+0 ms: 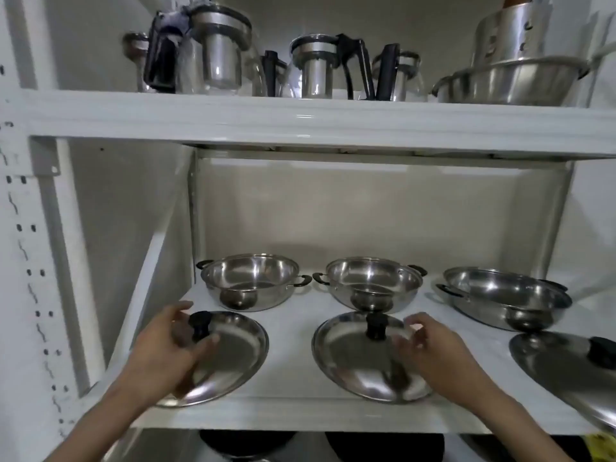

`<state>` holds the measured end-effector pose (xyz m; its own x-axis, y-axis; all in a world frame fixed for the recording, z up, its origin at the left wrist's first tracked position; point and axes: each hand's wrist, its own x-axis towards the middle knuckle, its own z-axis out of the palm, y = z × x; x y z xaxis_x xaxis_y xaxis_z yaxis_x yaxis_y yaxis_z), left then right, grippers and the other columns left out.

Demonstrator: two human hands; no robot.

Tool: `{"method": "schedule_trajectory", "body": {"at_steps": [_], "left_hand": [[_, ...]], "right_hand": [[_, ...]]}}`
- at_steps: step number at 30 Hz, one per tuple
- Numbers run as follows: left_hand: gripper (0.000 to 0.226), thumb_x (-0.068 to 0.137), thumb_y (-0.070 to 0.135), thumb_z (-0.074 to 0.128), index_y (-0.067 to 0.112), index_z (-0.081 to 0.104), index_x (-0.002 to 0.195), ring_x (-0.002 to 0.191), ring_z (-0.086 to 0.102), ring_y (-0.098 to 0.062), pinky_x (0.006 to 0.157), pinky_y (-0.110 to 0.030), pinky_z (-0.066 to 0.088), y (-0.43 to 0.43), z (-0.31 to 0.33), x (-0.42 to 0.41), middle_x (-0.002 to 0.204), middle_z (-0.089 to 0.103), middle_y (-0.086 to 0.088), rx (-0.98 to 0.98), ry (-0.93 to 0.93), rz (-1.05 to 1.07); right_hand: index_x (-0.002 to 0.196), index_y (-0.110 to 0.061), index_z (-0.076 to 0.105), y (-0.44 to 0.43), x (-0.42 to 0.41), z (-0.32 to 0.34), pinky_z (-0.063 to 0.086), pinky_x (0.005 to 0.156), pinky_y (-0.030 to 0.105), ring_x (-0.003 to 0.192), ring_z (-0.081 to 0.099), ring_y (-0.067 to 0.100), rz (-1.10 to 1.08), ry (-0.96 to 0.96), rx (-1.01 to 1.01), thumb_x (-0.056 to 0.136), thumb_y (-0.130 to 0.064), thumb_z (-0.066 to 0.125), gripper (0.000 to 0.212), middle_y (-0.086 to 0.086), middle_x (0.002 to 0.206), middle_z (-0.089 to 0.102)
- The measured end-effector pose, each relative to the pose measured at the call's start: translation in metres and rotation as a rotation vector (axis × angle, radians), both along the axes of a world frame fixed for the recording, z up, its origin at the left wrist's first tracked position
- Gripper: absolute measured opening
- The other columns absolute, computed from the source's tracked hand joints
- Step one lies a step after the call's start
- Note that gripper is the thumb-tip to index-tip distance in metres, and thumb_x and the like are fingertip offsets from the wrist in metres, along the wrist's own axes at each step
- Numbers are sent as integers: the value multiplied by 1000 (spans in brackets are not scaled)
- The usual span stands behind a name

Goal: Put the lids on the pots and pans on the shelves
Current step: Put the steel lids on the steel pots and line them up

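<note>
Three open steel pots stand at the back of the lower shelf (293,413): a left pot (248,280), a middle pot (371,283) and a wider right pan (503,300). In front of each lies a steel lid with a black knob: left lid (233,351), middle lid (353,358), right lid (563,371). My left hand (166,351) hovers over the left lid, fingers spread around its knob (200,323). My right hand (433,351) reaches over the middle lid, fingers apart just right of its knob (376,326). Neither hand grips anything.
The upper shelf (300,121) holds several glass kettles with black handles (216,51) and stacked steel bowls (510,78) at the right. A perforated white upright (30,295) stands at the left. Dark cookware shows below the lower shelf.
</note>
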<state>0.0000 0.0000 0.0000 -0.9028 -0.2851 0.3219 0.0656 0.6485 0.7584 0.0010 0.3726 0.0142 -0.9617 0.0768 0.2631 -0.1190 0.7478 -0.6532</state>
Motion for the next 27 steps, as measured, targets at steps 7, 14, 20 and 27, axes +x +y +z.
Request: {"method": "schedule_trajectory", "body": {"at_steps": [7, 14, 20, 27], "left_hand": [[76, 66, 59, 72, 19, 51, 128, 86, 69, -19, 86, -34, 53, -20, 14, -80, 105, 70, -4, -276, -312, 123], [27, 63, 47, 80, 23, 68, 60, 71, 64, -15, 66, -30, 50, -14, -2, -107, 69, 68, 7, -314, -214, 116], [29, 63, 50, 78, 23, 66, 61, 71, 62, -18, 62, -29, 48, -10, -6, -101, 72, 68, 4, -327, -129, 152], [21, 63, 41, 78, 23, 68, 61, 68, 66, -18, 65, -34, 55, -12, -8, -82, 68, 70, 4, -319, -73, 108]], "right_hand": [[129, -27, 38, -4, -76, -7, 50, 92, 34, 105, 60, 18, 39, -118, 175, 83, -59, 54, 58, -1, 118, 60], [103, -26, 54, -7, -101, -14, 49, 85, 29, 93, 57, 12, 46, -58, 329, 86, -56, 51, 35, -7, 107, 57], [106, -22, 55, -12, -102, -16, 48, 83, 27, 89, 57, 14, 48, 34, 452, 92, -50, 44, 33, -4, 107, 57], [90, -25, 58, -10, -89, -21, 50, 81, 31, 83, 56, 10, 75, 47, 357, 88, -53, 45, 31, -8, 93, 56]]}}
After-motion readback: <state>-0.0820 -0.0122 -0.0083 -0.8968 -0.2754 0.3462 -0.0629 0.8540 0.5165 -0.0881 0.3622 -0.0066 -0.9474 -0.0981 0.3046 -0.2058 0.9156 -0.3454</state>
